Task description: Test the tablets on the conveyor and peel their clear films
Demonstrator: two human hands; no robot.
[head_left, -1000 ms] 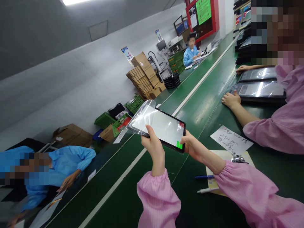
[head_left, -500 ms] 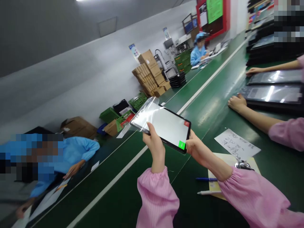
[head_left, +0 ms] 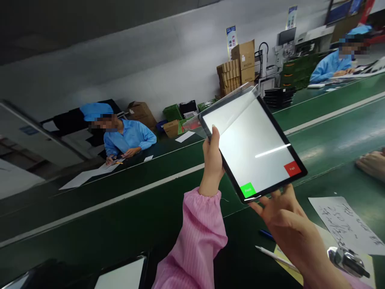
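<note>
A tablet (head_left: 255, 140) with a lit white screen tilts above the green bench, a green box and a red box in its lower corners. Clear film (head_left: 195, 123) lies loose over its upper left part and sticks out past the edge. My left hand (head_left: 212, 160) grips the left edge, thumb on the front and fingers behind. At the lower edge is my right hand (head_left: 288, 224), its fingertips against the tablet and partly hidden behind it. Below that hand lie a white pen (head_left: 276, 257) and a blue pen (head_left: 266, 235).
A handwritten sheet (head_left: 345, 220) and a shiny metal object (head_left: 349, 259) lie at right. Another person's hand (head_left: 373, 162) rests at the right edge. Another lit tablet (head_left: 122, 275) is at the bottom. Across the green bench (head_left: 120, 228) sit co-workers in blue (head_left: 129, 138).
The view has swung left and levelled. The tablet has turned more upright and faces me more. My right hand has shifted from its right corner to beneath the lower edge.
</note>
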